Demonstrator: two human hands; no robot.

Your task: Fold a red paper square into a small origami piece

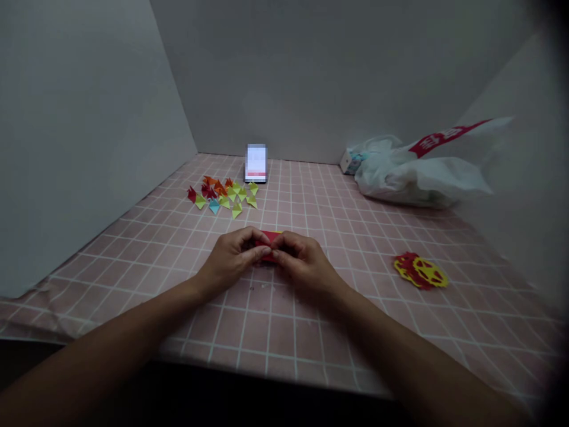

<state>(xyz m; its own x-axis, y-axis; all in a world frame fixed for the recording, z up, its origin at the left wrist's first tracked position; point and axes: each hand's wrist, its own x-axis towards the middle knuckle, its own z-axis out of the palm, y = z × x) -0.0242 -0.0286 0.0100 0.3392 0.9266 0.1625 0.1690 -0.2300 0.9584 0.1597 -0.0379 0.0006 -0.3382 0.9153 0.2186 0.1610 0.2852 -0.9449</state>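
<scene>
A piece of red paper (268, 236) is pinched between my two hands near the middle of the table. My left hand (237, 252) grips its left side, thumb and fingers pressed together. On the right, my right hand (304, 258) closes on the same paper, and the two thumb tips almost meet. A thin yellow edge shows behind the red; whether it belongs to the same sheet I cannot tell. Fingers cover most of the paper, so its folds are hidden. Beyond my left hand lie several small folded paper pieces (236, 210) in yellow, orange, red and light blue.
Red and yellow cut-out shapes (420, 271) lie stacked to the right. A phone (256, 163) with a lit, blurred screen stands near the back wall. At the back right, a white plastic bag (409, 181) rests beside a small box (349, 161). A pink checked cloth (284, 338) covers the table.
</scene>
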